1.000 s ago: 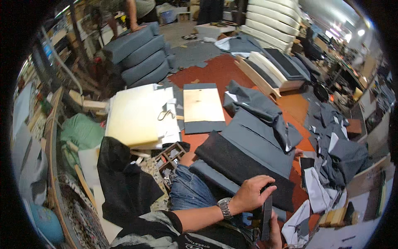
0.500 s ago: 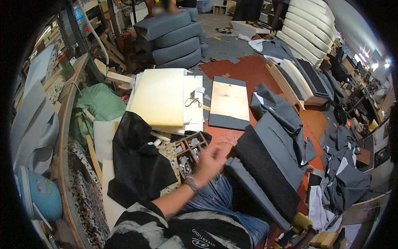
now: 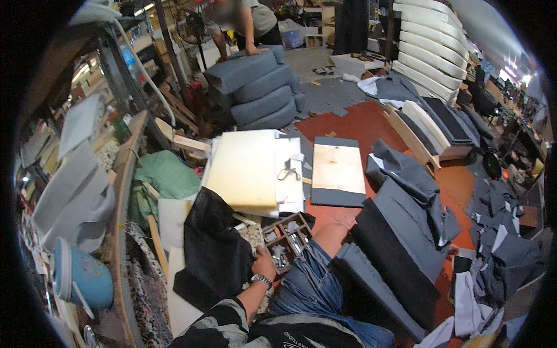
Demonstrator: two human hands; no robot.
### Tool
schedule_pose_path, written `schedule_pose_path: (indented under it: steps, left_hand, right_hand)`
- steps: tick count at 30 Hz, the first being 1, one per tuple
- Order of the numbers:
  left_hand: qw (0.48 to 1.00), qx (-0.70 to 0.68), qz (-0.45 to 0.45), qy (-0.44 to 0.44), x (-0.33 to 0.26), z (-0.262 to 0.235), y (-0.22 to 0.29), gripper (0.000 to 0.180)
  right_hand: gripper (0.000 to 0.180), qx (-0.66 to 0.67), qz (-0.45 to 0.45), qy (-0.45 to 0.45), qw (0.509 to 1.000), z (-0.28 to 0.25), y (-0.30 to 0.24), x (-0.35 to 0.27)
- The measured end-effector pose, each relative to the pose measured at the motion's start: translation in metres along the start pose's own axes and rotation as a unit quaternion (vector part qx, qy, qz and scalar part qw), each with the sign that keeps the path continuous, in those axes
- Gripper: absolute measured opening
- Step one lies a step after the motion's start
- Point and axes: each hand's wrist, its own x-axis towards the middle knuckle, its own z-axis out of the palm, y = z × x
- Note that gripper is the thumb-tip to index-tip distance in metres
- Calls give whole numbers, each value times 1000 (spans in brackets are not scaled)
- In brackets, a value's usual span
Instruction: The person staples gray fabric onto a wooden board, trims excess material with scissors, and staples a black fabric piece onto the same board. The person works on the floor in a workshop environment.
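Observation:
My left hand point(image 3: 264, 264), with a metal watch at the wrist, is at the near left side of a wooden compartment box point(image 3: 283, 268). Its fingers are closed at the box's edge and partly hidden. Small metal parts lie in the compartments. A black cloth point(image 3: 212, 255) spreads just left of this hand. To the right of my bare knee rests a grey upholstered panel point(image 3: 380, 290), beside a wider grey and black covered piece point(image 3: 406, 232). My right hand does not show.
Cream foam sheets point(image 3: 241, 168) are stacked ahead, with scissors point(image 3: 288, 174) on them. Beside these lies a wooden board with dark ends point(image 3: 338, 168). Grey cushions point(image 3: 264, 87) are piled farther back, where another person point(image 3: 261, 23) leans. A blue bucket point(image 3: 90, 275) stands left.
My left hand has moved left and down, from over my knee to the box's edge. The view has shifted, showing more of the other person. A yellow tool at lower right has left view.

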Motion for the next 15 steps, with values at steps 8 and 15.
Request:
schedule_pose_path:
  steps: [8,15]
  left_hand:
    - [972,-72,222,-9,-29,-7,26,74]
    - [976,-31,213,-35,71,4,22,53]
  right_hand:
    - [37,-159,-21,-50,986,55,-10,28]
    - [35,-207,-89,-170,959,-14,-38,28]
